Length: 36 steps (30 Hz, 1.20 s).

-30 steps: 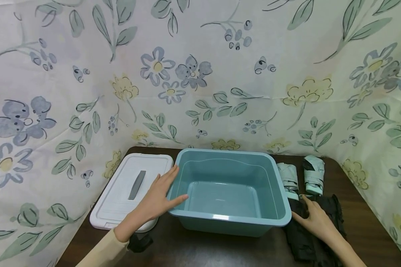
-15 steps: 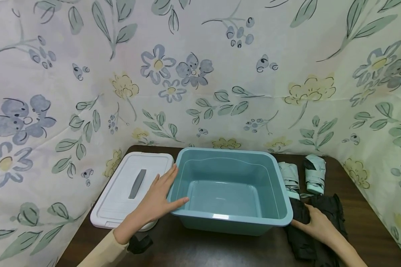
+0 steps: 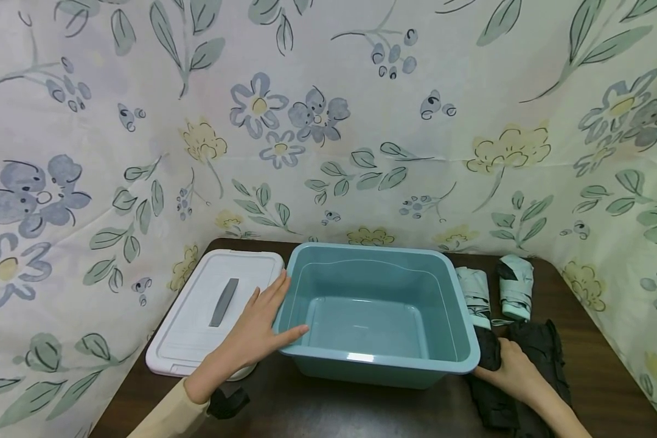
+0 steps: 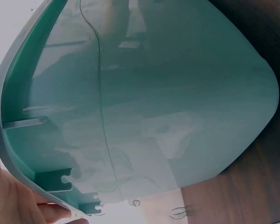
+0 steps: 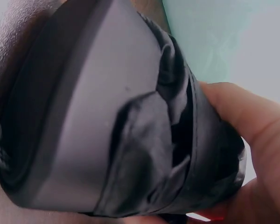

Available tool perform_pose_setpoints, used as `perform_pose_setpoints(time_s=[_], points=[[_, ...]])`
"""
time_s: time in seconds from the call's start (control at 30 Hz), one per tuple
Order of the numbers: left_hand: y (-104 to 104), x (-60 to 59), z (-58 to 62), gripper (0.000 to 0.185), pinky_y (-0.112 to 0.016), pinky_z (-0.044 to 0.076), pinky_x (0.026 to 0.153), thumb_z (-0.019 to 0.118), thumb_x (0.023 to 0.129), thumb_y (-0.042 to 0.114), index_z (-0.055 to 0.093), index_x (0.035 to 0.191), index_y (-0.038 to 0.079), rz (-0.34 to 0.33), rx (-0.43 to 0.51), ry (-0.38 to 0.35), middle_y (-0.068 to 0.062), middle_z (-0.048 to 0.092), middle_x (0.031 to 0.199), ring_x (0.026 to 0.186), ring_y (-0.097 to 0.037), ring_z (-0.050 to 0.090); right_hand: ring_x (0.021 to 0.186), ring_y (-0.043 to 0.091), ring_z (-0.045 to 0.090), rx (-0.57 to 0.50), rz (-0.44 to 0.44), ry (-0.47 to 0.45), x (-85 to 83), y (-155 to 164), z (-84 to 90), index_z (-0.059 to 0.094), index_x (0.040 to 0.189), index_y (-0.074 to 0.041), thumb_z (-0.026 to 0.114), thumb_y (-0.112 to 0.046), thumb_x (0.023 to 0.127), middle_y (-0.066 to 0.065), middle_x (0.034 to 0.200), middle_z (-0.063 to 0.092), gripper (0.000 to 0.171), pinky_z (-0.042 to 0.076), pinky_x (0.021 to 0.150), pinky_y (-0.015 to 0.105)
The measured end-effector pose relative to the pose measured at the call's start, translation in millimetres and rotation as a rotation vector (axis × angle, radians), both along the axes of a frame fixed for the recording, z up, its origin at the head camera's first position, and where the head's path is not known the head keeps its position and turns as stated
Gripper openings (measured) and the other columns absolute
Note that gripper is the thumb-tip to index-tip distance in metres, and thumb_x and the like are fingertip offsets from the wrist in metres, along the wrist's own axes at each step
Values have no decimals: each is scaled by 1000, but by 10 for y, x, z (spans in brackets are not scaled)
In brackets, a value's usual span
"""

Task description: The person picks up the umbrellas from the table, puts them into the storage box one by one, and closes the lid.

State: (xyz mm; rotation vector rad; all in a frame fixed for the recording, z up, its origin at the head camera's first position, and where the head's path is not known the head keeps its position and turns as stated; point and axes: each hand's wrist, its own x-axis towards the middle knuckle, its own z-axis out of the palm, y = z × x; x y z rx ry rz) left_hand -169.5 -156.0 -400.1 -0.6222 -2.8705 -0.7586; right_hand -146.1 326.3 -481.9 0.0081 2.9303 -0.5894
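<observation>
Grips black umbrella (image 3: pixel 491 404) with right hand (image 3: pixel 517 372), lower right; rests spread left hand (image 3: pixel 256 323) on teal bin (image 3: pixel 410 361), lower centre.

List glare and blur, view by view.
Head: a bright glint on the front rim of the teal storage tub; left wrist: dim, with reflections across the tub's glossy wall; right wrist: the black folded umbrella looks soft, the tub behind it washed out.
</observation>
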Motion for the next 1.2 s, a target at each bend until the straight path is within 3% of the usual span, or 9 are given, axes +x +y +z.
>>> perform_pose_setpoints(time_s=[0.37, 0.9, 1.2], points=[[5, -11, 2, 95, -54, 7, 111, 51, 81, 66, 14, 150, 11, -4, 6, -1, 2, 5, 156, 141, -21, 16, 105, 58, 43, 3, -11, 11, -30, 24, 19, 30, 121, 25, 71, -45, 74, 46, 115, 39, 95, 42, 80, 59], [-4, 2, -5, 95, -55, 8, 111, 51, 82, 66, 12, 150, 12, -3, 4, -5, 3, 6, 156, 141, -21, 16, 101, 57, 47, -4, -9, 112, -4, 85, 181, 32, 123, 22, 71, -45, 75, 45, 115, 43, 91, 44, 76, 58], [-6, 1, -3, 95, -55, 8, 111, 50, 81, 67, 12, 150, 13, -2, 2, -9, 3, 5, 156, 141, -21, 17, 98, 57, 50, -24, -49, 38, -54, 98, 338, 21, 131, 19, 65, -51, 79, 49, 116, 40, 98, 46, 71, 55]])
